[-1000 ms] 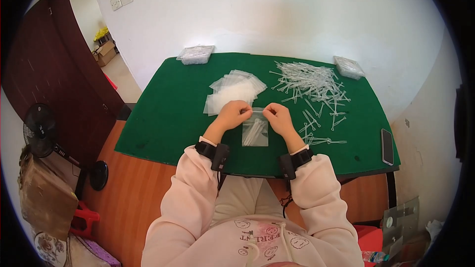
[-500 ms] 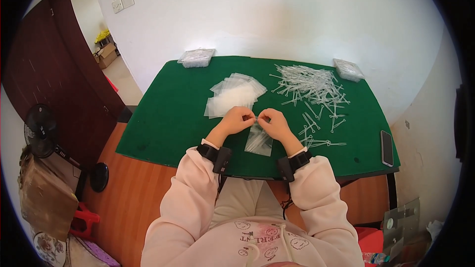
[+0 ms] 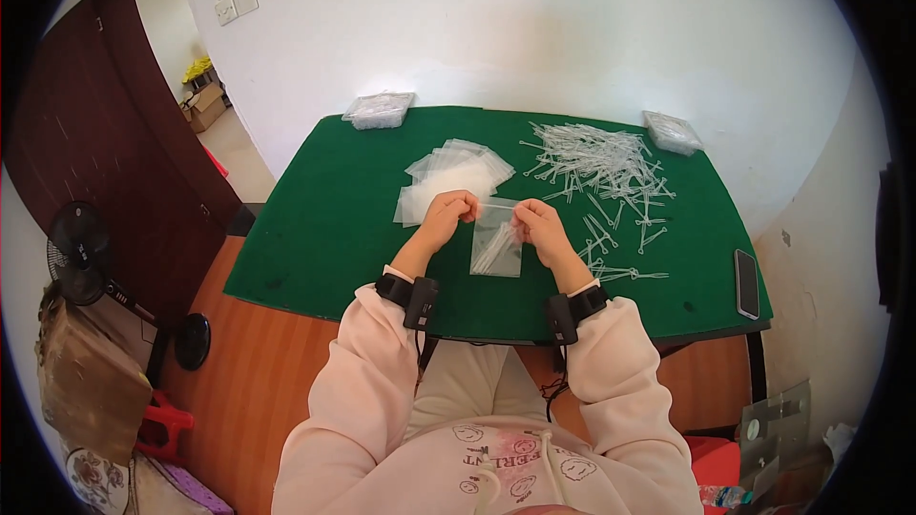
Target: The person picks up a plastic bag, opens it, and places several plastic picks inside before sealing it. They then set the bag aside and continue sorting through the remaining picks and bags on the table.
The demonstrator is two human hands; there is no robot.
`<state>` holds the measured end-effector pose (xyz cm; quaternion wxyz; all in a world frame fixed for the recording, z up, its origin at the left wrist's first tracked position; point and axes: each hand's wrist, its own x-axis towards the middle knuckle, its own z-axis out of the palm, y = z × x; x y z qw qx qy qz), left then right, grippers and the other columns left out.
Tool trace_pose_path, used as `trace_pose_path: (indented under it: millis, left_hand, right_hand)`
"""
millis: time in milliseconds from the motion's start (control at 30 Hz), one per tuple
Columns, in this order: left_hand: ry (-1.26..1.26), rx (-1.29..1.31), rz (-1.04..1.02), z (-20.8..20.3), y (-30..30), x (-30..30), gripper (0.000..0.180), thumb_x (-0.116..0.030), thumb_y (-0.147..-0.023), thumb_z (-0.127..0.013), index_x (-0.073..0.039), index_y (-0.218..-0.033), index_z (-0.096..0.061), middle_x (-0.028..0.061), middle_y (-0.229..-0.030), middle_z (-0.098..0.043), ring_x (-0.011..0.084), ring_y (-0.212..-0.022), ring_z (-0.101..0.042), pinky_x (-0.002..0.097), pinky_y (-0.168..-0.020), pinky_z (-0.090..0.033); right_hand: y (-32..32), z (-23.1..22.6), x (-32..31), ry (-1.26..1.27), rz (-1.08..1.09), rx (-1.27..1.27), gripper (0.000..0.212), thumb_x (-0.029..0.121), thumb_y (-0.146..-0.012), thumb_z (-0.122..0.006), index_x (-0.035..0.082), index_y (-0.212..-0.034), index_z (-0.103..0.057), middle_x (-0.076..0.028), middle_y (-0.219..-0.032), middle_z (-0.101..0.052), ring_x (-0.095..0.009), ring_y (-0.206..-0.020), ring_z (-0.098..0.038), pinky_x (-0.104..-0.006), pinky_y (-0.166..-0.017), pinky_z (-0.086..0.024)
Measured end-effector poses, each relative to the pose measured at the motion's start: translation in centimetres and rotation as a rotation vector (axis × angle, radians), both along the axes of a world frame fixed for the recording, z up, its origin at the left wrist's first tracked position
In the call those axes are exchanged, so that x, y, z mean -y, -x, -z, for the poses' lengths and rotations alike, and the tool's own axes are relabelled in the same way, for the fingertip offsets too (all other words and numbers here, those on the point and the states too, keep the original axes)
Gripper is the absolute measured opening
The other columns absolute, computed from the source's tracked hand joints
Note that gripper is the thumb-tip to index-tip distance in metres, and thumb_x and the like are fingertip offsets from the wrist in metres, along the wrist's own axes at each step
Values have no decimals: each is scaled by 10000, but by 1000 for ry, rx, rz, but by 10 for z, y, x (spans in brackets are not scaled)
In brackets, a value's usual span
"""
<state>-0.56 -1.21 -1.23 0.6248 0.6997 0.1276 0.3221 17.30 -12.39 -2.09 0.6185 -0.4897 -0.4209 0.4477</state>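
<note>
A clear plastic bag (image 3: 482, 250) lies over the green cloth in front of me, with several slim clear sticks (image 3: 495, 246) inside. My left hand (image 3: 450, 216) pinches the top left corner of the bag, its fingers closed. At the top right corner my right hand (image 3: 542, 230) is closed too, thumb and fingertips on the edge. The top edge stretches straight between both hands. Just beyond my left hand spreads a stack of flat clear bags (image 3: 448, 181). To the right lies a loose pile of clear plastic sticks with ring ends (image 3: 596, 160), some scattered nearer to me.
Clear boxes stand at the table's far corners, one on the left (image 3: 380, 112) and one on the right (image 3: 672, 133). A dark phone (image 3: 746, 284) lies by the right edge of the green-covered table (image 3: 315, 229). A black fan (image 3: 81, 243) stands on the floor at left.
My hands, close together at the middle of the bag's top edge before, have moved apart to its two corners. The bag now lies straighter and its top edge shows.
</note>
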Motion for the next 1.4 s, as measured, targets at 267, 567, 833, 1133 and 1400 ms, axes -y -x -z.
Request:
trace_pose_path:
  millis: [267, 567, 833, 1133, 1400]
  left_hand:
    - [-294, 24, 70, -9, -10, 27, 125, -46, -766, -568, -28, -885, -603, 64, -1007, -555, 128, -982, -489, 253, -788, -411]
    - [8, -100, 155, -9, -3, 20, 100, -127, -816, -592, -39, -769, -591, 8, -730, -574, 71, -681, -517, 205, -618, -401]
    - [-75, -264, 115, 0, -9, 19, 170, -177, -807, -596, -21, -740, -596, 7, -631, -562, 58, -528, -473, 203, -478, -367]
    - [-186, -302, -60, 9, -10, 6, 181, -170, -772, -592, -1, -709, -613, 8, -604, -563, 65, -527, -467, 220, -485, -371]
    - [-355, -298, -124, 14, -9, 7, 175, -159, -771, -601, 10, -730, -614, 13, -616, -570, 72, -576, -490, 232, -535, -401]
  right_hand:
    - [10, 2, 2, 168, -183, -2, 118, 180, -882, -508, 78, -840, -551, 15, -706, -526, -75, -594, -497, -212, -537, -424]
    - [9, -1, 1, 41, -70, -96, 139, 176, -863, -530, 49, -813, -562, 4, -687, -530, -61, -552, -472, -204, -479, -393]
    - [13, 0, 2, 15, -133, 85, 121, 142, -829, -569, 44, -760, -563, 14, -643, -527, -54, -525, -461, -201, -467, -376]
    - [3, 13, -7, -129, 210, 486, 183, 167, -759, -613, 7, -682, -571, -17, -589, -533, -77, -506, -462, -237, -476, -376]
    - [9, 3, 6, -146, 168, 734, 149, 127, -747, -616, -7, -701, -569, -14, -580, -532, -72, -539, -475, -228, -498, -383]
